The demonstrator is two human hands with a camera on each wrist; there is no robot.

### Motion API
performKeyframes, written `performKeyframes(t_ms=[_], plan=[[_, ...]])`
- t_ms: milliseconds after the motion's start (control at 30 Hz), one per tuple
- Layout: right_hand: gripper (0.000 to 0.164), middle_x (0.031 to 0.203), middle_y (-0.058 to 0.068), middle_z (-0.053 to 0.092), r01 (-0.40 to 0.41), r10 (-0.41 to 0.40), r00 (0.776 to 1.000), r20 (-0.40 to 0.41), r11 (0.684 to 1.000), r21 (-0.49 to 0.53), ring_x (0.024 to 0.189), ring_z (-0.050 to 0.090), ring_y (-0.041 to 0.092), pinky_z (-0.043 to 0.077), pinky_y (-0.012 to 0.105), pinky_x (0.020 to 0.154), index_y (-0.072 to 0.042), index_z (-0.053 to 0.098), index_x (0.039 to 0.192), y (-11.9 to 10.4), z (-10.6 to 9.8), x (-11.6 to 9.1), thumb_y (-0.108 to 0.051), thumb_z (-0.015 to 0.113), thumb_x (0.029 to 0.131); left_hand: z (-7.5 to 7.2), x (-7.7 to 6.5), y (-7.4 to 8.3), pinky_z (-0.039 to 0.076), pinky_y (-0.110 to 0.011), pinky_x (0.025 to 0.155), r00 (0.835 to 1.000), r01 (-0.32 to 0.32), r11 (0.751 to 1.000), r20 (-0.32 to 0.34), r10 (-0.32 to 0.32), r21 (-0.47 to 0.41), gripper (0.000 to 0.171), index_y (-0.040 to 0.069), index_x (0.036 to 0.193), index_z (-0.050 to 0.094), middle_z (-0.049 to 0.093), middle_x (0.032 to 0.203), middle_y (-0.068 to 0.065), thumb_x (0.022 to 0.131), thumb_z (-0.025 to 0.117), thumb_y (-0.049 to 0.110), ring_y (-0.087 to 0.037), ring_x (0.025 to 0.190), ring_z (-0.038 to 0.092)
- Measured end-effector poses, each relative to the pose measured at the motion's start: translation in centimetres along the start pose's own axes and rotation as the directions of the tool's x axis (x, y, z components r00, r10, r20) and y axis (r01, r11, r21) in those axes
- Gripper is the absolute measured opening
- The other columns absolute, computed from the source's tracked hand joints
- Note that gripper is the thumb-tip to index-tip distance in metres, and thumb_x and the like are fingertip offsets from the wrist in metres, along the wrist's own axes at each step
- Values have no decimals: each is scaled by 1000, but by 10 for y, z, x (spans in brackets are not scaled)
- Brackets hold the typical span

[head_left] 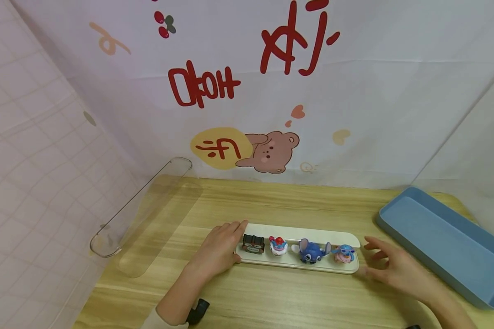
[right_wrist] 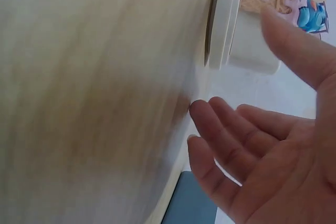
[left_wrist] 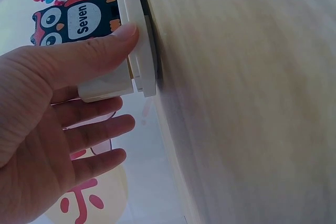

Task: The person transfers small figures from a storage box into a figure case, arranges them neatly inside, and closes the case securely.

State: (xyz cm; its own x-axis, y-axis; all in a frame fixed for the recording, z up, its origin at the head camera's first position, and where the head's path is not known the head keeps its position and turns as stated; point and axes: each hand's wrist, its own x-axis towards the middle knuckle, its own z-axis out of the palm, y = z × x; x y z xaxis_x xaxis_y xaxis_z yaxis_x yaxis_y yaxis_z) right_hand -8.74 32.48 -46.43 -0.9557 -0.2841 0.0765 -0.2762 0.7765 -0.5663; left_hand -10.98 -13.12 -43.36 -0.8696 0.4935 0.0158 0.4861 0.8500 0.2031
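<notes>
A long white display stand (head_left: 296, 263) with rounded ends lies on the wooden table. In a row on it are a black owl figure (head_left: 253, 244) marked "Seven", a small white figure with a red top (head_left: 278, 246), a blue big-eared figure (head_left: 311, 251) and a blue-and-pink figure (head_left: 344, 254) on an ice-cream cone. My left hand (head_left: 216, 249) grips the stand's left end, thumb (left_wrist: 100, 51) on the front edge, the other fingers behind. Just off the right end is my right hand (head_left: 399, 269), fingers spread and loosely bent, holding nothing.
A clear plastic cover (head_left: 160, 219) stands on the table (head_left: 271, 297) at the left. On the right is a blue rectangular tray (head_left: 444, 237). White printed cloth (head_left: 374, 105) hangs behind the table and along both sides.
</notes>
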Motion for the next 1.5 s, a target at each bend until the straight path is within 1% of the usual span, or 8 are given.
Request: performKeyframes(t_ms=[100,167,367,567,800,933,1233,1500], plan=[[87,114,7,73,-25,25,1000,12,999,-34,92,68,15,56,29,70,7,57,141,-2,2,0,-37,95,76,-1,-1,1,49,-49,109,1000,2,1000,5,-2,-6,95,2,155,48,60,143,-13,76,97,21,-31,126,60],[85,110,4,73,-25,25,1000,14,999,-40,91,66,13,56,30,72,7,60,138,-2,3,-1,-37,96,75,-2,-1,1,48,-49,109,1000,4,1000,11,-4,-8,95,2,155,47,60,144,-13,76,97,21,-31,128,59],[78,106,-3,67,46,-45,999,27,998,-51,90,59,4,55,30,75,7,67,129,-1,10,1,-39,97,72,-1,-1,1,48,-51,109,1000,11,1000,13,-11,-18,95,1,155,47,60,144,-14,76,97,20,-32,128,59],[75,104,-2,64,70,-66,997,49,993,-94,87,56,4,53,29,71,8,68,125,-2,13,3,-36,97,72,-1,-1,1,49,-51,108,1000,13,1000,6,-13,-11,95,1,155,48,60,144,-14,75,97,20,-32,127,59],[63,101,-3,64,70,-64,997,42,987,-147,88,59,9,54,32,72,1,73,116,-5,16,5,-37,96,73,-2,0,1,49,-50,108,1000,7,1000,-4,-7,3,95,1,154,48,60,143,-14,75,97,21,-32,127,60],[62,102,-2,64,46,-36,997,61,986,-163,89,59,11,54,33,72,-1,72,117,-7,16,5,-40,95,74,-2,-1,1,49,-50,108,1000,10,1000,5,-10,-5,95,1,155,48,60,144,-15,76,97,21,-32,127,60],[61,104,-2,65,58,-50,997,51,984,-171,94,64,17,56,37,76,-4,72,118,-8,16,3,-42,94,76,-2,-2,1,50,-50,108,1000,8,1000,-3,-8,-4,96,2,155,47,59,145,-15,75,97,22,-32,128,60],[61,104,-2,65,54,-45,997,55,985,-163,94,63,16,55,36,76,-2,72,119,-8,15,3,-41,93,77,-4,-2,2,49,-51,109,1000,25,999,7,-25,-29,98,3,156,46,59,145,-15,75,97,21,-32,129,58]])
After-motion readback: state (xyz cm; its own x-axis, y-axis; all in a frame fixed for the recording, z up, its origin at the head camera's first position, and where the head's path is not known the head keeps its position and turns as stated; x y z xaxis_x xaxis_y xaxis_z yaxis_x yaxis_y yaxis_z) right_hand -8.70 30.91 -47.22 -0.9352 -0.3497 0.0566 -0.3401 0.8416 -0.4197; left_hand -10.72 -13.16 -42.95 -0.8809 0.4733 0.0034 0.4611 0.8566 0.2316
